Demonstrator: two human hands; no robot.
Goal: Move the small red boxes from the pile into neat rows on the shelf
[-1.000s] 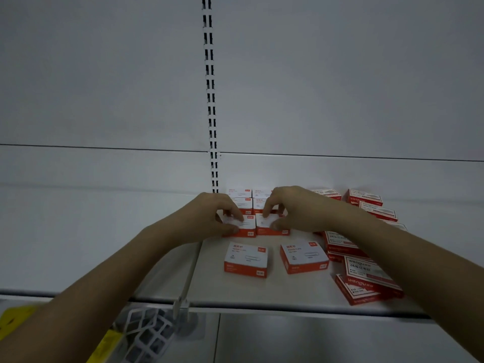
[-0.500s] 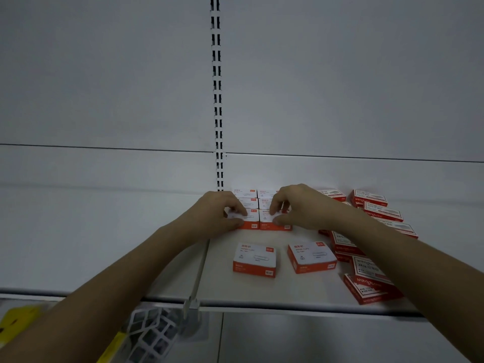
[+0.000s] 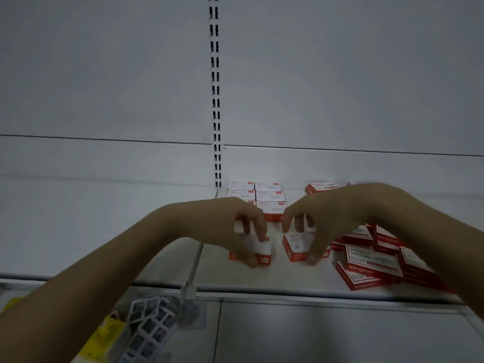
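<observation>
Small red-and-white boxes stand in two neat columns (image 3: pixel 269 196) at the back of the white shelf (image 3: pixel 288 279), next to the slotted upright. Two more of these boxes lie nearer the front. My left hand (image 3: pixel 235 226) curls over the left front box (image 3: pixel 258 251), thumb at its front and fingers on top. My right hand (image 3: pixel 322 218) grips the right front box (image 3: pixel 296 246) the same way. A loose pile of larger red boxes (image 3: pixel 372 260) lies to the right, partly behind my right forearm.
A slotted upright (image 3: pixel 216 100) runs up the white back panel. A shelf divider bracket (image 3: pixel 193 273) juts from the front edge at my left wrist. Below the shelf lie a white grid piece (image 3: pixel 152 326) and something yellow (image 3: pixel 110 334).
Both hands have drawn back from the third-row boxes at the rear and come down on the two front boxes. The camera has tilted slightly.
</observation>
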